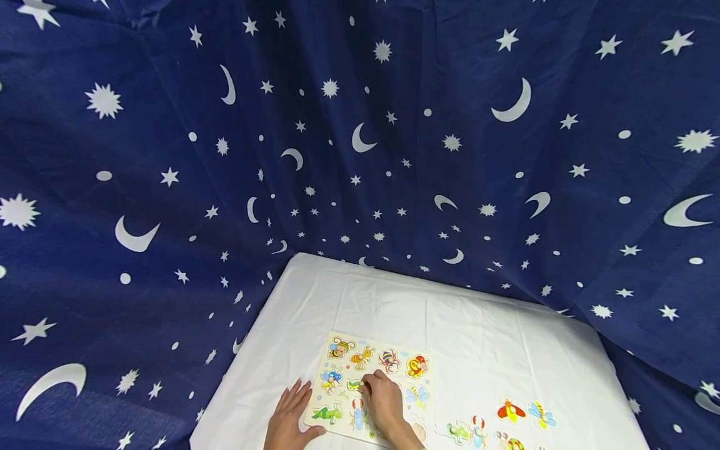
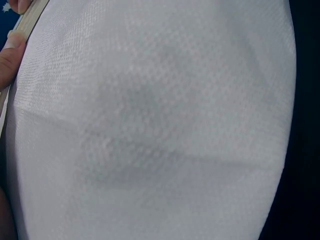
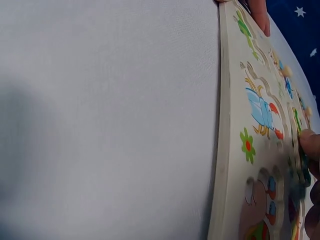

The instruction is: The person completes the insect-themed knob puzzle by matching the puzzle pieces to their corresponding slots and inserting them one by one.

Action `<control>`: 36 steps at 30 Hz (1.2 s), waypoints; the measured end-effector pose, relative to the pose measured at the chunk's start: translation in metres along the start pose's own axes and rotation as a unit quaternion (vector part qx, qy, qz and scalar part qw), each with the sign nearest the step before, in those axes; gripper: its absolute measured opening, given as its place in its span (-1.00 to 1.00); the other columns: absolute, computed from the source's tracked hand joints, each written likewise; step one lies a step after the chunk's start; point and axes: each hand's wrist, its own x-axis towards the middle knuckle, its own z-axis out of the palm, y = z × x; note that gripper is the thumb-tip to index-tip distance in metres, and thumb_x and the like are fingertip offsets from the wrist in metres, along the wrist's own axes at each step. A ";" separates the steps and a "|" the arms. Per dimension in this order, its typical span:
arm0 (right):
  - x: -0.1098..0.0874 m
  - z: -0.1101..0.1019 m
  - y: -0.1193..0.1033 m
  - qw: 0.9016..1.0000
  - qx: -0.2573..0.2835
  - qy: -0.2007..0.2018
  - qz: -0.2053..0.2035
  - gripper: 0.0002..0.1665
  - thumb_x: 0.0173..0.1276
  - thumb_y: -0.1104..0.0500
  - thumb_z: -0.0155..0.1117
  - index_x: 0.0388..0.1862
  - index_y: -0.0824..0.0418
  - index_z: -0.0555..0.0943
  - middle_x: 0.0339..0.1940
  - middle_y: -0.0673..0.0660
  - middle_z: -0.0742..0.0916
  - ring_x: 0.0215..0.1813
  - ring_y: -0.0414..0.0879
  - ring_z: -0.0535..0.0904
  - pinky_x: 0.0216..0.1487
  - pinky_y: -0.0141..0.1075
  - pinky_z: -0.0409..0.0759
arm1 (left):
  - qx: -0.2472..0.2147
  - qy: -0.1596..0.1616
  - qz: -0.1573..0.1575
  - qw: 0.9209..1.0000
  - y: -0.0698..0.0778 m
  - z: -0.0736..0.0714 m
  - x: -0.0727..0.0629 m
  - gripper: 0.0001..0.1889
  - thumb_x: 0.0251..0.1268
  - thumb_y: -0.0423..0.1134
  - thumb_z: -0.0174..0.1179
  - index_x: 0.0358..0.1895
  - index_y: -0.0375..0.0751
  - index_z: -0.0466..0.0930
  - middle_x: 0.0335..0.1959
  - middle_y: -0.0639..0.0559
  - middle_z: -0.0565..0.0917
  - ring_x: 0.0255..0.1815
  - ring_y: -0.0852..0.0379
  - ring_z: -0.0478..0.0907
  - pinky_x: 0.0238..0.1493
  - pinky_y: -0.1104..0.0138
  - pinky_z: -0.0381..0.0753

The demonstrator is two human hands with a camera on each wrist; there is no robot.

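A wooden insect puzzle board (image 1: 322,399) lies on the white cloth. Against its near left corner rests my left hand (image 1: 289,420), fingers extended along the left side and thumb (image 2: 11,52) at the front edge. Over the middle of the board, my right hand (image 1: 384,400) pinches a green caterpillar puzzle piece (image 1: 354,385), partly hidden by the fingers. Knobbed pieces sit in the back rows, among them a bee (image 1: 340,348), a spider (image 1: 389,360) and a red butterfly (image 1: 417,367). Nearer recesses show printed pictures, such as a grasshopper (image 1: 327,414) and a beetle (image 3: 262,112).
Loose puzzle pieces lie right of the board: a green grasshopper (image 1: 458,432), a blue beetle (image 1: 479,431), a red winged insect (image 1: 510,410) and a dragonfly (image 1: 542,415), with others cut off below. Dark blue curtains (image 1: 394,175) with moons and stars surround the white-covered table (image 1: 478,331).
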 end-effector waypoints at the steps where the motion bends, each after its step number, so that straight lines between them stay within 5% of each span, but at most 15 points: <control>1: 0.000 0.001 0.000 1.000 -0.001 0.004 -0.002 -0.85 0.08 0.05 0.51 -0.37 -0.01 0.73 -0.51 -0.20 0.57 -0.56 -0.39 0.37 -0.61 -0.48 0.35 | 0.000 0.006 0.002 1.000 0.000 0.000 0.000 0.09 -0.24 0.56 0.19 0.34 -0.17 0.44 0.43 0.07 0.42 0.50 -0.11 0.22 0.45 0.74 -0.65; 22: -0.005 0.008 -0.001 1.000 -0.023 0.020 -0.006 -0.89 0.10 0.07 0.49 -0.37 -0.04 0.72 -0.51 -0.17 0.60 -0.57 -0.32 0.47 -0.65 -0.44 0.43 | 0.030 0.036 0.030 0.998 -0.002 0.003 -0.001 0.05 -0.18 0.57 0.16 0.28 -0.19 0.50 0.37 0.05 0.49 0.48 -0.02 0.26 0.46 0.74 -0.63; 30: -0.008 0.006 0.003 0.999 -0.037 0.028 -0.023 -0.85 0.12 0.07 0.48 -0.29 -0.05 0.74 -0.47 -0.15 0.61 -0.57 -0.30 0.47 -0.64 -0.42 0.44 | 0.050 0.060 0.062 0.995 -0.006 0.007 -0.002 0.02 -0.12 0.56 0.13 0.25 -0.24 0.52 0.35 0.01 0.51 0.58 0.40 -0.06 0.51 0.70 -0.56; 36: -0.010 -0.005 0.014 0.999 -0.023 0.040 -0.009 -0.81 0.15 0.09 0.46 -0.22 0.01 0.72 -0.50 -0.17 0.56 -0.60 -0.41 0.30 -0.66 -0.51 0.30 | 0.045 0.036 0.053 0.997 -0.005 0.004 -0.001 0.02 -0.10 0.56 0.13 0.27 -0.24 0.50 0.38 0.00 0.48 0.52 0.07 0.19 0.49 0.71 -0.61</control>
